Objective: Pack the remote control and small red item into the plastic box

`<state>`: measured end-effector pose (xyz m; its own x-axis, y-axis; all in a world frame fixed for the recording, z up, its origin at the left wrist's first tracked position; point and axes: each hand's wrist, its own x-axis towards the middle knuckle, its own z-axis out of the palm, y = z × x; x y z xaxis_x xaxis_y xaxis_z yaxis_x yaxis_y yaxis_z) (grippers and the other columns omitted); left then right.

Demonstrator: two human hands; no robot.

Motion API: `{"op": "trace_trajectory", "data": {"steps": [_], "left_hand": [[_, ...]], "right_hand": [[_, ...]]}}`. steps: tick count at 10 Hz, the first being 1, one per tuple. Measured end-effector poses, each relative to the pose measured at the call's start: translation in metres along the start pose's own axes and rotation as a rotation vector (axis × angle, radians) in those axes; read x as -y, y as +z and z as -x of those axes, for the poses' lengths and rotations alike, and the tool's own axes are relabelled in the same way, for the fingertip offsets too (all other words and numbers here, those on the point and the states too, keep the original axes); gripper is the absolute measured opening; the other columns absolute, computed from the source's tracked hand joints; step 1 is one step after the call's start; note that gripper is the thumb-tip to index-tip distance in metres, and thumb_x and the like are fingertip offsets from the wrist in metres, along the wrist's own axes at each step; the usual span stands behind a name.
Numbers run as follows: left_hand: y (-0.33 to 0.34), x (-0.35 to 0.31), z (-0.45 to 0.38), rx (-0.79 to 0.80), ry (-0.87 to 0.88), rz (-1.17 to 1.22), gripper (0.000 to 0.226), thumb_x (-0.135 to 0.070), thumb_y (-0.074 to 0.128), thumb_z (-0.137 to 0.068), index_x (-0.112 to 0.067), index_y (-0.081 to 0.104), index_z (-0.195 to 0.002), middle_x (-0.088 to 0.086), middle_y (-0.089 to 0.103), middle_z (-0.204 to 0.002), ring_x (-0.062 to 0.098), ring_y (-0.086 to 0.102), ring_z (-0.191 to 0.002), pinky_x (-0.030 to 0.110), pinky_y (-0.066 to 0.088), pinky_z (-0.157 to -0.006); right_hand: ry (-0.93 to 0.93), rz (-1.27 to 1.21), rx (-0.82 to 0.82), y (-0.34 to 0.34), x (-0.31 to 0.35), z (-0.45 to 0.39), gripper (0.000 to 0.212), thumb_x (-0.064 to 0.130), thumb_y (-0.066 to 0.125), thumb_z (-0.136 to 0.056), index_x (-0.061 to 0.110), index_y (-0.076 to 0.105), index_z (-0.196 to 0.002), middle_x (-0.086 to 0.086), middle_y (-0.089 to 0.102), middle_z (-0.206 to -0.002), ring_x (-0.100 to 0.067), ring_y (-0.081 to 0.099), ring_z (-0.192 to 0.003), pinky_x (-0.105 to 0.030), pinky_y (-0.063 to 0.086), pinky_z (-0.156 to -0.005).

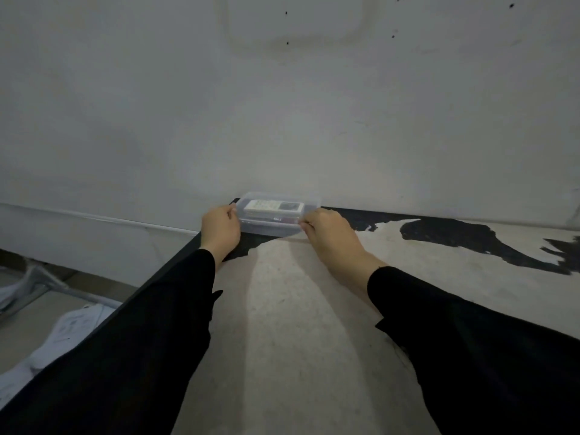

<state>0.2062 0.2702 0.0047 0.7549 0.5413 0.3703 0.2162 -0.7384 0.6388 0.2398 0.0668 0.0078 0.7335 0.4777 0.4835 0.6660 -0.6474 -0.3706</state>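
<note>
Nearest the camera, two black sleeves [131,356] were stretched forward over a worn, pale surface [282,324] patched with black. White papers [72,331] were seen on the floor to the left, below the surface's edge. Further out, the left hand [219,230] was closed on the left end of the box [273,216], and the right hand [332,237] was closed on its right end, so each grip was shut on the box. The box was set at the far edge of the surface, against the wall [282,105]. Inside it the remote [274,206] was laid flat, and a faint trace of red [287,218] was made out beneath, too blurred to be identified. Packing was judged nearly finished; whether a lid was fitted could not be told, and only closing seemed left.
</note>
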Motion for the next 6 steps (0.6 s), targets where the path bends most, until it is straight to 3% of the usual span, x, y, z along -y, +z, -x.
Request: {"op": "trace_trajectory", "data": {"steps": [1,2,3,6], "left_hand": [[0.006,0.002,-0.006,0.016,0.064,-0.158,0.035,-0.019,0.029,-0.098,0.001,0.057,-0.093,0.027,0.064,-0.098,0.033,0.051,-0.079,0.037,0.039,-0.073],[0.007,0.004,-0.006,0.111,0.030,-0.344,0.044,-0.035,0.022,-0.098,-0.009,0.044,-0.126,0.028,0.052,-0.122,0.043,0.044,-0.111,0.050,0.035,-0.092],[0.000,0.004,0.001,0.157,0.055,-0.402,0.056,-0.045,0.022,-0.097,-0.017,0.023,-0.145,0.025,0.027,-0.147,0.043,0.022,-0.134,0.053,0.019,-0.108],[-0.044,-0.073,0.044,0.147,0.454,-0.481,0.061,-0.029,0.047,-0.090,-0.015,0.025,-0.145,0.014,0.031,-0.151,0.032,0.020,-0.141,0.047,0.014,-0.114]], "right_hand": [[-0.039,0.151,0.027,0.006,-0.001,-0.004,0.028,0.014,0.037,-0.093,0.007,0.062,-0.103,-0.014,0.064,-0.107,-0.034,0.053,-0.093,-0.045,0.046,-0.081],[-0.040,0.217,0.195,0.007,-0.004,-0.002,0.040,0.026,0.031,-0.096,0.016,0.041,-0.133,-0.009,0.045,-0.142,-0.035,0.044,-0.118,-0.050,0.033,-0.103],[0.023,0.154,0.348,-0.004,-0.011,0.007,0.054,0.040,0.026,-0.096,0.030,0.011,-0.147,-0.003,0.012,-0.159,-0.032,0.014,-0.143,-0.059,0.007,-0.113],[0.024,0.341,0.225,-0.104,-0.019,0.049,0.061,0.040,0.037,-0.094,0.026,0.010,-0.147,-0.008,0.012,-0.159,-0.027,0.006,-0.146,-0.059,0.004,-0.113]]}}
